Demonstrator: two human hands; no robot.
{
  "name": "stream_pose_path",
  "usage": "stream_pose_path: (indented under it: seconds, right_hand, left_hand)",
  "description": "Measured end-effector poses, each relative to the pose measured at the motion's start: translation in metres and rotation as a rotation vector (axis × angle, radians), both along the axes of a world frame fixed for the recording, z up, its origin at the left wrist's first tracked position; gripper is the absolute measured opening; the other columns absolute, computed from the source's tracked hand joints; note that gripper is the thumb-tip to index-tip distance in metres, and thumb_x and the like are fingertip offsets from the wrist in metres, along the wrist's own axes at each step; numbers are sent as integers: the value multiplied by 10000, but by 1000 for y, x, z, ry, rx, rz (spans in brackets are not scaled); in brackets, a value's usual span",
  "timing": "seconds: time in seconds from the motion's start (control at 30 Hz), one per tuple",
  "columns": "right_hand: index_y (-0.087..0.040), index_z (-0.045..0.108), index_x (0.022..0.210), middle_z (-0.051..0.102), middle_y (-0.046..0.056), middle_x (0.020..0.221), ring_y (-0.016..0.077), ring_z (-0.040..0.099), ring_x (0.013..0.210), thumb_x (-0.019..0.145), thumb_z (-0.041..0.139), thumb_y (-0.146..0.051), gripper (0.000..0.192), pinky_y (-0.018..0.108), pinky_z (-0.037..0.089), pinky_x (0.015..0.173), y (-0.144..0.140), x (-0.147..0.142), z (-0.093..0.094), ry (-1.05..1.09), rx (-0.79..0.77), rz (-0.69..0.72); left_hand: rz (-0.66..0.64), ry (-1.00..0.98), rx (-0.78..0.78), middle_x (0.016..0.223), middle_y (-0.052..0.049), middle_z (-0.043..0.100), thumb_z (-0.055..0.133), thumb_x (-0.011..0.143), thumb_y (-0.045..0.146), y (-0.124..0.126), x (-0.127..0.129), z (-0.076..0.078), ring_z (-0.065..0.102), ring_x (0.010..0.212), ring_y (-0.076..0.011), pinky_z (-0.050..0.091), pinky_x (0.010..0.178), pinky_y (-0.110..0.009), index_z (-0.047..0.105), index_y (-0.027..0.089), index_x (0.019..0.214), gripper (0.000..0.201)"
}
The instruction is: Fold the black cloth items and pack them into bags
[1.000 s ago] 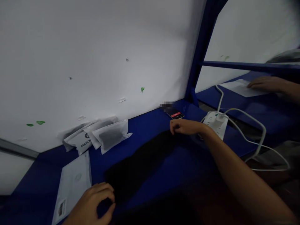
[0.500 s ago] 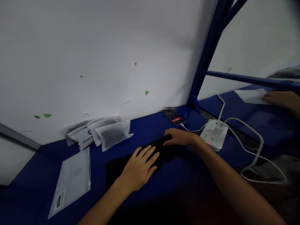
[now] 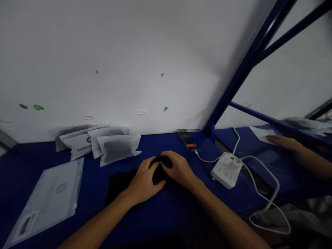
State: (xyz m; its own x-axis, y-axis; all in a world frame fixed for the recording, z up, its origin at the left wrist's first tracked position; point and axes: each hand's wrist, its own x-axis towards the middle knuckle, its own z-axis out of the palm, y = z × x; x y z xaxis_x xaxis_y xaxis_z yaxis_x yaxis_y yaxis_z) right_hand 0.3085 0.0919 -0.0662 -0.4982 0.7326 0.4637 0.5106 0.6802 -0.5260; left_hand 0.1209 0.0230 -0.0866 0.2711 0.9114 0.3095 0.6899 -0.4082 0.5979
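A dark, soft black cloth (image 3: 120, 183) lies on the blue table; its full shape is lost in the shadow. Its right part is folded up between my two hands. My left hand (image 3: 145, 181) curves around the folded part from the left, thumb at the near side. From the right, my right hand (image 3: 177, 167) closes its bent fingers on the same fold. Left of the hands, a flat frosted zip bag (image 3: 52, 193) with a barcode label lies on the table. Several filled frosted pouches (image 3: 118, 148) lean in a row against the wall.
A phone (image 3: 190, 141) on a charging cable lies by the wall. White power strip (image 3: 228, 169) with looping cables sits right of my right arm. Beyond the blue frame (image 3: 241, 76), a co-worker's hand (image 3: 282, 140) rests on a white sheet (image 3: 261, 133).
My right hand has moved left, bringing the cloth's right end over toward my left hand. The left hand has gone from lying flat to curling around the fold. The view has shifted.
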Motion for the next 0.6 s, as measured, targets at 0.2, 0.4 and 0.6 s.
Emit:
stream_pose_path:
  seconds: [0.2, 0.4, 0.6]
  right_hand:
    - [-274, 618, 1194, 709, 50, 1108, 234, 655, 1029, 992, 496, -372, 255, 430, 445, 990, -15, -4, 8, -114, -183, 271]
    - [-240, 572, 1135, 672, 46, 1022, 208, 648, 956, 943, 574, -412, 258, 367, 520, 864, 10, 1, -6, 160, -385, 113]
    - [-241, 693, 993, 635, 69, 991, 273, 610, 990, 850, 647, -590, 380, 453, 495, 904, 11, 4, -13, -181, -151, -104]
  left_hand:
    - [-13, -186, -50, 1371, -101, 463, 724, 787, 265, 3, -29, 11, 482, 1294, -270, 430, 1101, -454, 513, 260, 1334, 586]
    - [2, 163, 105, 1300, -102, 539, 659, 784, 238, -2, -22, 7, 492, 1245, -311, 408, 1081, -517, 599, 239, 1293, 512]
    - [70, 234, 101, 1418, -153, 493, 639, 796, 339, 1, -21, -7, 424, 1347, -347, 359, 1120, -545, 564, 185, 1362, 590]
